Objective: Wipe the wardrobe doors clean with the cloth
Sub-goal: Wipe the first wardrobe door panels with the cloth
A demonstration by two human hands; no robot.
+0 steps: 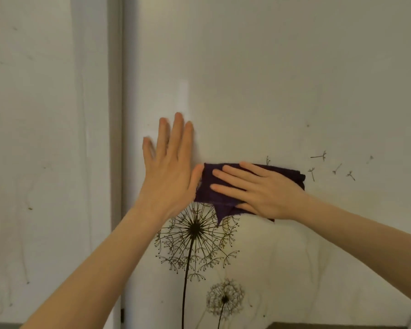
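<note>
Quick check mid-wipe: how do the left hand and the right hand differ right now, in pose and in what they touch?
The left hand points upward, fingers spread and motion-blurred, on the bare wardrobe door; the right hand lies sideways, fingers pointing left. The right hand presses the dark purple cloth flat; the left only meets the cloth's edge with its thumb. Both are open-palmed against the same door, above the dandelion print.

The view is filled by glossy white panels (pixel 271 67), divided left of centre by a vertical grey strip (pixel 115 138). A black dandelion decal (pixel 195 227) is printed on the right panel, with loose seeds (pixel 318 156) further right. A soft light reflection (pixel 183 96) is seen above centre. A grey band (pixel 0 326) lies at the lower left edge and a dark brown edge (pixel 330 326) at the lower right.
</note>
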